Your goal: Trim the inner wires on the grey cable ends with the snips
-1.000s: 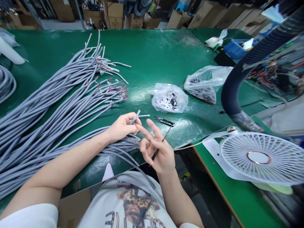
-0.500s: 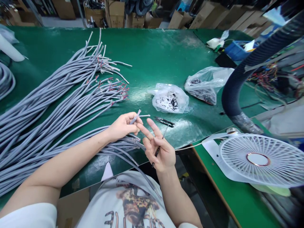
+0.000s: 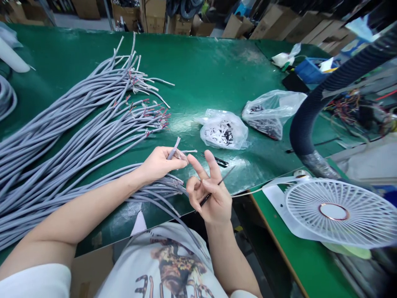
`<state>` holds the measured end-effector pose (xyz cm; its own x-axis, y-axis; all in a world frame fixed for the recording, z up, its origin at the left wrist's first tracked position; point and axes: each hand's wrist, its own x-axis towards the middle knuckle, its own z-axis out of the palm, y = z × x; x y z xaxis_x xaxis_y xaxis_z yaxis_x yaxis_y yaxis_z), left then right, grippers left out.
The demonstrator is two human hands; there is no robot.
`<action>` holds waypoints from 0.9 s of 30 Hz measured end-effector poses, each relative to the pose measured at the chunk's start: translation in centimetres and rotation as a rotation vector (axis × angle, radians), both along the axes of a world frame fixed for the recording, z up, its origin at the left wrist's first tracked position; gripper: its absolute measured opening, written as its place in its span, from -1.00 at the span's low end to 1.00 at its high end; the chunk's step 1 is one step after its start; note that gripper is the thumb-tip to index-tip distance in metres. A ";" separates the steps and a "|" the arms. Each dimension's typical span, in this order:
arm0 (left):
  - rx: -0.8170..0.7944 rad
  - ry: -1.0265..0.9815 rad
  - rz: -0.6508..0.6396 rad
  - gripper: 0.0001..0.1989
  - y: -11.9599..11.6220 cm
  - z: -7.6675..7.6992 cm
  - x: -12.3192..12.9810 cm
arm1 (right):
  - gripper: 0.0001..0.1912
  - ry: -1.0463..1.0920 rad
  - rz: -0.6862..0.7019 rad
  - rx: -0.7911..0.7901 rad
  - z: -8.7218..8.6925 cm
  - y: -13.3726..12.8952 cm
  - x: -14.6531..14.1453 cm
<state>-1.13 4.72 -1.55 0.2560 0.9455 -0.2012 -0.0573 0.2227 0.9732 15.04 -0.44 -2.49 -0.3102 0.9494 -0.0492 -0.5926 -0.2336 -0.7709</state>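
Observation:
Near the front of the table, my left hand (image 3: 160, 164) pinches a grey cable (image 3: 174, 148) close to its end. A pale strand sticks out to the right of the fingertips. My right hand (image 3: 213, 198) has a slim dark tool with a thin metal shaft (image 3: 227, 174) tucked under its thumb and curled fingers. Its index and middle fingers stretch up, the index tip close by the left fingertips. Whether the tool is a pick or a screwdriver I cannot tell. Behind the right fingers lie black thread snips (image 3: 222, 162), partly hidden. Cut cable ends (image 3: 173, 184) lie under the left wrist.
Long bundles of grey cables (image 3: 77, 97) with stripped ends cover the left side of the green table (image 3: 201, 66). Two plastic bags of small parts (image 3: 223, 130) stand ahead. At right are a black flexible hose (image 3: 302, 120), a white fan (image 3: 333, 212) and a blue bin (image 3: 310, 68).
The slim tool has tilted lower to the right in my right hand, and the extended fingers have risen. The cable end in my left hand now stands more upright.

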 end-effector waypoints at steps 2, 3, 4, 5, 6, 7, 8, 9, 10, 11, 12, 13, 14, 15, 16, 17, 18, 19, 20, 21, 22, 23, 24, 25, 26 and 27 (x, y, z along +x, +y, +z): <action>-0.003 -0.012 0.007 -0.90 0.0 0.1 0.0 | -0.44 -0.022 -0.007 0.023 0.0 0.0 -0.2; -0.009 -0.021 0.006 -0.90 0.0 0.1 0.0 | -0.43 -0.042 -0.013 0.032 0.0 -0.1 -0.2; -0.018 -0.030 0.003 -0.90 0.0 0.1 0.0 | -0.43 -0.065 -0.021 0.039 0.0 -0.1 -0.3; -0.030 -0.040 0.001 -0.89 0.0 0.2 0.0 | -0.42 -0.087 -0.031 0.047 0.0 -0.1 -0.4; -0.045 -0.048 0.000 -0.89 0.0 0.2 0.0 | -0.42 -0.110 -0.040 0.055 0.0 -0.2 -0.5; -0.061 -0.056 0.001 -0.88 0.0 0.3 -0.1 | -0.41 -0.133 -0.049 0.063 0.0 -0.2 -0.6; -0.077 -0.065 0.002 -0.87 0.0 0.4 -0.1 | -0.41 -0.158 -0.058 0.073 0.0 -0.3 -0.7; -0.094 -0.075 0.005 -0.85 0.0 0.5 -0.1 | -0.40 -0.185 -0.065 0.083 -0.1 -0.3 -0.8; -0.111 -0.087 0.009 -0.84 0.1 0.6 -0.1 | -0.40 -0.213 -0.073 0.094 -0.2 -0.3 -0.9; -0.128 -0.097 0.012 -0.83 0.1 0.6 -0.1 | -0.39 -0.238 -0.077 0.104 -0.3 -0.3 -0.9; -0.144 -0.107 0.015 -0.83 0.2 0.7 0.0 | -0.39 -0.258 -0.080 0.114 -0.5 -0.4 -1.0; -0.157 -0.114 0.018 -0.83 0.2 0.8 -0.1 | -0.38 -0.271 -0.084 0.125 -0.6 -0.4 -1.0; -0.168 -0.117 0.021 -0.83 0.2 0.8 -0.1 | -0.38 -0.281 -0.085 0.135 -0.7 -0.4 -1.0; -0.175 -0.118 0.022 -0.83 0.3 0.8 -0.1 | -0.38 -0.289 -0.089 0.146 -0.8 -0.4 -1.1; -0.179 -0.118 0.022 -0.83 0.3 0.9 -0.1 | -0.38 -0.301 -0.093 0.155 -0.9 -0.4 -1.1; -0.180 -0.120 0.022 -0.83 0.3 0.9 -0.1 | -0.38 -0.318 -0.099 0.163 -0.9 -0.4 -1.2; -0.182 -0.122 0.021 -0.83 0.3 0.9 -0.1 | -0.38 -0.343 -0.105 0.172 -0.9 -0.5 -1.3; -0.187 -0.125 0.021 -0.83 0.3 0.9 -0.2 | -0.39 -0.374 -0.111 0.181 -0.8 -0.6 -1.5; -0.194 -0.128 0.020 -0.83 0.3 1.0 -0.2 | -0.39 -0.410 -0.119 0.190 -0.7 -0.7 -1.6; -0.202 -0.133 0.020 -0.82 0.3 1.1 -0.2 | -0.39 -0.447 -0.130 0.200 -0.6 -0.8 -1.8; -0.210 -0.139 0.020 -0.81 0.3 1.2 -0.2 | -0.39 -0.485 -0.139 0.211 -0.5 -0.9 -2.0; -0.216 -0.145 0.019 -0.80 0.4 1.2 -0.2 | -0.40 -0.522 -0.147 0.223 -0.4 -0.9 -2.2; -0.219 -0.151 0.016 -0.78 0.4 1.3 -0.2 | -0.41 -0.558 -0.155 0.236 -0.4 -1.0 -2.3; -0.221 -0.158 0.013 -0.76 0.4 1.3 -0.3 | -0.41 -0.591 -0.159 0.253 -0.5 -1.0 -2.4; -0.223 -0.167 0.006 -0.73 0.4 1.2 -0.4 | -0.41 -0.621 -0.156 0.271 -0.6 -1.1 -2.5; -0.228 -0.175 -0.002 -0.72 0.4 1.2 -0.4 | -0.41 -0.648 -0.145 0.292 -0.7 -1.0 -2.5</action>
